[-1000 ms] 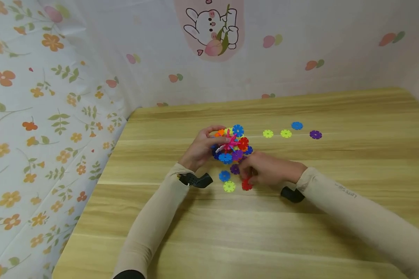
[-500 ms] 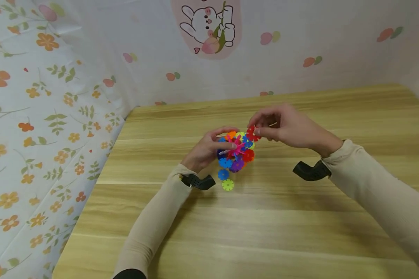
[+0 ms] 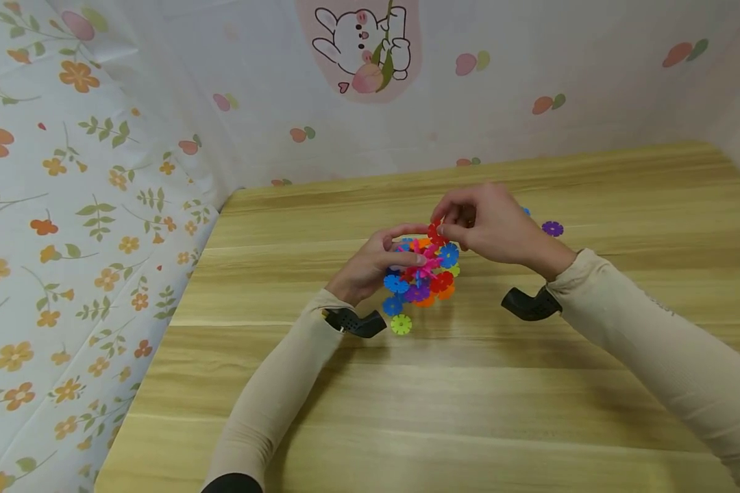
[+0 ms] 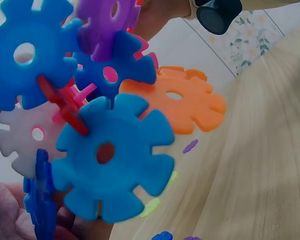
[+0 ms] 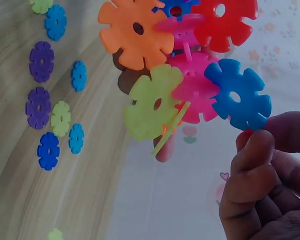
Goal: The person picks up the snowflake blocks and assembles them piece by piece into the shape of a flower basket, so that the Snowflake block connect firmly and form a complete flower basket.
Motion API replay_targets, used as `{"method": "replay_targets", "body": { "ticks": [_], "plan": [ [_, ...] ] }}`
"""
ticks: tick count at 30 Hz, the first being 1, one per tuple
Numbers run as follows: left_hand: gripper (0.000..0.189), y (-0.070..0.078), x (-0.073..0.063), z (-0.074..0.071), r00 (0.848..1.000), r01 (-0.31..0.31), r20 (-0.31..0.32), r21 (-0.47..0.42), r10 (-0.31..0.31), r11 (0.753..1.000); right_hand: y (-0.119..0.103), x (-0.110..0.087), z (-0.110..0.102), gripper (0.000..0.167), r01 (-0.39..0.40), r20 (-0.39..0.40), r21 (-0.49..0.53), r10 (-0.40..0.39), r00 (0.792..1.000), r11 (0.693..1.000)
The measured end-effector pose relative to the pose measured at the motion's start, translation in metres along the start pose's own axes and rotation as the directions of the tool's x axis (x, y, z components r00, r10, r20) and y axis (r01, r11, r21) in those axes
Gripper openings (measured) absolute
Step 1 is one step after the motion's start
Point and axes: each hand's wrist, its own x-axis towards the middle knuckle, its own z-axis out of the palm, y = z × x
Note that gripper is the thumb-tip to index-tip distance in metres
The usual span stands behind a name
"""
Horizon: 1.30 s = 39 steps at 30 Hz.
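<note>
In the head view, my left hand point(image 3: 370, 266) holds a cluster of interlocked plastic snowflake discs point(image 3: 417, 293) in pink, blue, red, orange, purple and yellow-green. My right hand point(image 3: 493, 222) pinches a red snowflake disc point(image 3: 435, 231) at the cluster's far side. Seen from the right wrist, a blue disc point(image 5: 250, 95) of the cluster stands right at those fingertips point(image 5: 260, 142) and mostly hides the red disc. A blue disc point(image 4: 132, 162) and an orange disc point(image 4: 192, 107) face the left wrist camera, with part of the left palm below.
Several loose discs lie on the wooden tabletop point(image 3: 530, 411). A yellow-green disc point(image 3: 401, 324) sits nearest me, and a purple disc point(image 3: 552, 229) is at the back right. More purple discs point(image 5: 42, 72) and blue discs point(image 5: 49, 150) show in the right wrist view. A patterned cloth point(image 3: 499, 123) hangs behind the table.
The right hand picked a red disc off the near tabletop and carried it up to the far side of the cluster. The left hand has shifted slightly right with the cluster, which has turned.
</note>
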Motion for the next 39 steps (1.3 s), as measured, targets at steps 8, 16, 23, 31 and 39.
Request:
{"method": "replay_targets", "body": {
  "ticks": [8,16,23,31,39],
  "plan": [
    [0.053,-0.003,0.001,0.001,1.0,-0.011,0.001,-0.007,0.011,1.0,0.001,-0.002,0.005,0.002,0.046,0.003,-0.017,-0.046,0.999,0.999],
    [0.048,-0.002,0.0,0.004,0.997,-0.022,-0.07,0.024,0.024,0.999,0.009,0.001,0.007,0.01,0.036,0.085,0.081,-0.043,0.995,0.996],
    [0.055,-0.001,-0.002,0.0,0.995,-0.027,-0.091,0.01,0.028,1.0,0.012,0.005,0.01,0.008,0.023,0.08,0.099,-0.031,0.996,0.995],
    [0.059,-0.016,-0.003,-0.007,0.985,-0.116,-0.158,-0.307,0.069,0.945,0.016,0.008,0.018,0.008,-0.134,-0.144,0.201,0.165,0.976,0.97],
    [0.023,-0.027,0.004,0.007,0.969,-0.17,-0.228,-0.357,0.09,0.919,0.023,0.005,0.02,0.01,-0.163,-0.149,0.192,0.193,0.97,0.968]
  ]
}}
